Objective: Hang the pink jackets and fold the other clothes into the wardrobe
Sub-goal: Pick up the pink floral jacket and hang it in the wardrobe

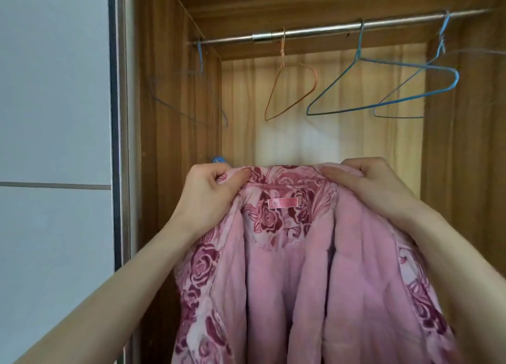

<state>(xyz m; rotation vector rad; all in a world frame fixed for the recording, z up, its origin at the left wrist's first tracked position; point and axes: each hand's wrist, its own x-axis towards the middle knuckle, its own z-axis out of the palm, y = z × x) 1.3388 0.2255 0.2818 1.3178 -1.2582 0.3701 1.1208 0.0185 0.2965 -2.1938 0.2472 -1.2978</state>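
Holding a pink jacket up by its shoulders in front of the open wardrobe, well below the rail. Hanging lengthwise straight down from the collar, lining and label facing the camera, collar edge running level from one hand to the other.

Gripping the collar's left end with the left hand: fingers curled over the top edge, thumb pinching the cloth from the near side. Gripping the right shoulder with the right hand: fingers curled over the fabric, thumb lying along the collar edge. Both forearms reaching up and forward, about level with each other.

Hanging from the rail, above and beyond the collar: an orange hanger nearly straight above the collar's middle, a blue hanger to the right of it, more blue wire ones at each end. Probably standing a little nearer the orange hanger with the left hand. Apparently needing one hand freed for a hanger; no hanger inside the jacket that can be seen.
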